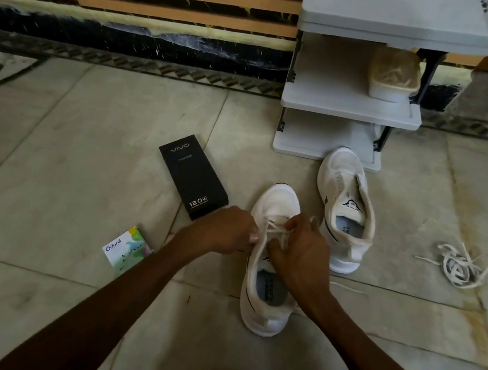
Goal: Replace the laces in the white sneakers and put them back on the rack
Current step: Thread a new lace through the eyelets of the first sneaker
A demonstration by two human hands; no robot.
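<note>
The near sneaker (278,204) points its toe away from the person, and the left hand (223,230) and right hand (302,250) each pinch the lace (277,229) from their own side.

"vivo" up top and "120W" at the near end of the black box (193,177), "Odonil" on the small packet (127,248), "SPEED" on the far sneaker (346,209) tongue, insole print unreadable
</note>
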